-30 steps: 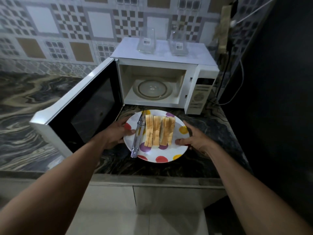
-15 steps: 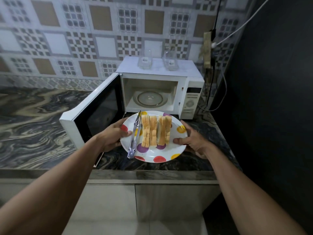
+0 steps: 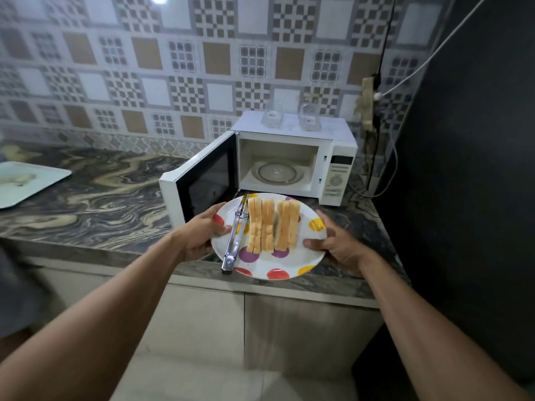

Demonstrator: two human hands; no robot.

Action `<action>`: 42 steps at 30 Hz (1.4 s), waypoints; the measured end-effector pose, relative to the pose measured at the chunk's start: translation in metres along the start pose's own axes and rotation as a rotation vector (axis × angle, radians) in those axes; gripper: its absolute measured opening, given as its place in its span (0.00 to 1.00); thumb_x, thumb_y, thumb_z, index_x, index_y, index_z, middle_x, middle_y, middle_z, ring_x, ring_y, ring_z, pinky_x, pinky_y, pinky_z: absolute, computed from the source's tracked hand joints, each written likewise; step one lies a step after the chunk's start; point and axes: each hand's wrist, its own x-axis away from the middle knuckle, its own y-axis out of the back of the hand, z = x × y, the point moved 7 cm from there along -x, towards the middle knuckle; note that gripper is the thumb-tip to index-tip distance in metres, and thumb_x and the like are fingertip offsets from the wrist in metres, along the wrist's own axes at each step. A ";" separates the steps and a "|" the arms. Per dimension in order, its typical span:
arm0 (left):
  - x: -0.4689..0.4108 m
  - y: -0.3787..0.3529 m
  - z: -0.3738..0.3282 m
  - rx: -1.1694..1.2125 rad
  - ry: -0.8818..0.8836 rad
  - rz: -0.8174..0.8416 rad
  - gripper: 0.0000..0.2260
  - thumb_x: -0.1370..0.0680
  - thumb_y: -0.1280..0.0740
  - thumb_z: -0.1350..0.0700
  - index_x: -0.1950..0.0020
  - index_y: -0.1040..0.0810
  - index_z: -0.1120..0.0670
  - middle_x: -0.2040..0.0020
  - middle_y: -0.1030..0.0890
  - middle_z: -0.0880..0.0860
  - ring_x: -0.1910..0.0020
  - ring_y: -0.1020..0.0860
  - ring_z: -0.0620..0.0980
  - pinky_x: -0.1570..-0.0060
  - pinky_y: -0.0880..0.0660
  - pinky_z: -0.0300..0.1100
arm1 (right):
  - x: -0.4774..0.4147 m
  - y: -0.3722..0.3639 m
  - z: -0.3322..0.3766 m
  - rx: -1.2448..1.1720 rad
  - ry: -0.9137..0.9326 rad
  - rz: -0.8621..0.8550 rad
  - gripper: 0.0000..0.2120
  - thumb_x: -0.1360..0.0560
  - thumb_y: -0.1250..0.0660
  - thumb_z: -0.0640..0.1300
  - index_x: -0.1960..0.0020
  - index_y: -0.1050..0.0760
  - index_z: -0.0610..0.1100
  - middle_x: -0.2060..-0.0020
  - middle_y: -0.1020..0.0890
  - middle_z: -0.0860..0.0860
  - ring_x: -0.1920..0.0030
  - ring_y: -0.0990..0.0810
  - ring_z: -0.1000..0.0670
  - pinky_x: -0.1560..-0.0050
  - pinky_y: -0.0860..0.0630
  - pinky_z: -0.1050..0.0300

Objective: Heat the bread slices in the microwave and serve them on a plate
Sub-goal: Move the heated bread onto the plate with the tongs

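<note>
There is a single view, from a wide-angle camera worn on the person's head, looking forward and down along both forearms toward the marbled counter (image 3: pixel 95 204) and the tiled wall (image 3: pixel 179 62) behind it. It stands back from the counter edge, so the left hand (image 3: pixel 199 235) and right hand (image 3: pixel 338 248) at the polka-dot plate (image 3: pixel 272 261) sit near the middle of the frame, with the open microwave (image 3: pixel 335 172) beyond them and the cabinet front (image 3: pixel 304 328) below. The lens bends straight lines toward the borders, a tray (image 3: pixel 43 180) is cut off at the left edge, and no second view shares the scene.
</note>
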 end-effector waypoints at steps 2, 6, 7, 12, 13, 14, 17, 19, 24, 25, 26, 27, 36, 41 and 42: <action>0.024 0.000 0.002 0.026 -0.003 -0.008 0.30 0.27 0.33 0.71 0.30 0.25 0.46 0.37 0.24 0.65 0.45 0.21 0.61 0.51 0.18 0.53 | 0.015 -0.014 0.007 0.046 0.026 0.033 0.36 0.29 0.28 0.28 0.27 0.37 0.48 0.43 0.17 0.45 0.45 0.16 0.49 0.51 0.19 0.54; 0.073 0.010 0.000 0.050 -0.011 -0.053 0.29 0.27 0.34 0.71 0.31 0.24 0.45 0.38 0.25 0.61 0.45 0.23 0.60 0.48 0.19 0.53 | 0.040 -0.046 0.017 0.096 0.057 0.105 0.31 0.26 0.31 0.27 0.28 0.36 0.45 0.46 0.17 0.46 0.52 0.15 0.51 0.59 0.19 0.57; 0.086 0.013 -0.001 0.058 -0.007 -0.059 0.29 0.27 0.33 0.70 0.31 0.23 0.45 0.36 0.25 0.63 0.43 0.23 0.61 0.45 0.21 0.57 | 0.045 -0.055 0.017 0.080 0.046 0.124 0.32 0.26 0.31 0.28 0.28 0.35 0.48 0.47 0.17 0.46 0.53 0.15 0.50 0.63 0.19 0.56; 0.151 0.032 -0.006 0.057 -0.027 -0.107 0.29 0.27 0.35 0.71 0.30 0.25 0.46 0.30 0.28 0.67 0.42 0.23 0.64 0.43 0.22 0.64 | 0.057 -0.104 0.020 0.083 0.018 0.219 0.33 0.29 0.24 0.38 0.31 0.33 0.56 0.47 0.18 0.46 0.50 0.20 0.44 0.66 0.29 0.58; 0.162 0.036 -0.007 0.053 -0.025 -0.118 0.28 0.24 0.37 0.72 0.30 0.26 0.46 0.30 0.28 0.67 0.42 0.22 0.65 0.46 0.20 0.62 | 0.058 -0.113 0.021 0.085 0.016 0.229 0.33 0.29 0.24 0.38 0.31 0.33 0.55 0.47 0.18 0.47 0.51 0.20 0.45 0.70 0.30 0.60; 0.172 0.043 -0.007 0.049 -0.026 -0.129 0.28 0.23 0.39 0.72 0.30 0.26 0.45 0.30 0.28 0.67 0.40 0.22 0.67 0.46 0.20 0.62 | 0.058 -0.123 0.022 0.096 0.015 0.244 0.32 0.29 0.25 0.37 0.30 0.34 0.55 0.47 0.18 0.47 0.52 0.20 0.46 0.73 0.30 0.60; 0.198 0.066 -0.010 0.050 -0.032 -0.172 0.28 0.23 0.37 0.71 0.30 0.27 0.45 0.29 0.29 0.67 0.34 0.27 0.71 0.38 0.27 0.69 | 0.057 -0.153 0.027 0.114 0.021 0.279 0.30 0.26 0.27 0.35 0.31 0.34 0.54 0.48 0.18 0.48 0.55 0.20 0.49 0.75 0.30 0.62; 0.214 0.083 -0.011 0.055 -0.033 -0.224 0.30 0.25 0.34 0.70 0.28 0.28 0.46 0.29 0.30 0.67 0.33 0.28 0.72 0.38 0.27 0.69 | 0.053 -0.175 0.030 0.134 0.029 0.301 0.29 0.26 0.28 0.34 0.31 0.34 0.53 0.49 0.18 0.49 0.57 0.19 0.51 0.76 0.30 0.64; 0.249 0.120 -0.014 0.078 -0.045 -0.326 0.29 0.25 0.35 0.72 0.30 0.27 0.45 0.30 0.27 0.66 0.37 0.23 0.69 0.39 0.25 0.66 | 0.036 -0.227 0.035 0.158 0.035 0.366 0.29 0.27 0.26 0.36 0.32 0.34 0.54 0.50 0.19 0.48 0.61 0.21 0.53 0.76 0.34 0.63; 0.255 0.129 -0.015 0.072 -0.044 -0.352 0.29 0.24 0.37 0.73 0.30 0.28 0.46 0.31 0.26 0.65 0.40 0.21 0.67 0.40 0.24 0.63 | 0.031 -0.237 0.034 0.158 0.031 0.376 0.30 0.27 0.26 0.37 0.31 0.34 0.53 0.49 0.19 0.47 0.60 0.21 0.52 0.76 0.35 0.62; 0.259 0.138 -0.015 0.066 -0.042 -0.367 0.29 0.23 0.38 0.73 0.28 0.29 0.47 0.31 0.26 0.65 0.42 0.20 0.65 0.41 0.23 0.61 | 0.026 -0.247 0.033 0.159 0.028 0.382 0.31 0.27 0.25 0.37 0.30 0.35 0.53 0.49 0.20 0.47 0.59 0.22 0.51 0.76 0.34 0.62; 0.264 0.147 -0.016 0.067 -0.036 -0.377 0.30 0.23 0.38 0.73 0.26 0.31 0.47 0.31 0.26 0.65 0.42 0.20 0.64 0.41 0.22 0.61 | 0.020 -0.257 0.032 0.157 0.025 0.385 0.32 0.27 0.26 0.37 0.30 0.35 0.52 0.48 0.20 0.47 0.58 0.22 0.51 0.76 0.35 0.62; 0.280 0.224 -0.041 0.049 -0.051 -0.415 0.24 0.21 0.41 0.74 0.33 0.28 0.49 0.47 0.19 0.61 0.62 0.15 0.55 0.68 0.18 0.45 | -0.038 -0.340 0.029 0.075 0.043 0.393 0.34 0.30 0.23 0.37 0.31 0.34 0.56 0.52 0.21 0.48 0.66 0.24 0.54 0.78 0.38 0.63; 0.265 0.272 -0.051 0.049 -0.080 -0.405 0.24 0.21 0.40 0.73 0.31 0.29 0.49 0.43 0.20 0.61 0.59 0.15 0.54 0.65 0.17 0.46 | -0.073 -0.371 0.031 0.031 0.058 0.346 0.31 0.27 0.26 0.36 0.30 0.34 0.54 0.53 0.21 0.48 0.68 0.24 0.55 0.79 0.39 0.63; 0.262 0.281 -0.053 0.046 -0.084 -0.399 0.25 0.22 0.39 0.72 0.30 0.29 0.49 0.41 0.21 0.62 0.57 0.16 0.55 0.63 0.17 0.46 | -0.081 -0.376 0.030 0.028 0.063 0.346 0.33 0.29 0.24 0.37 0.29 0.34 0.53 0.53 0.21 0.47 0.68 0.24 0.54 0.79 0.39 0.62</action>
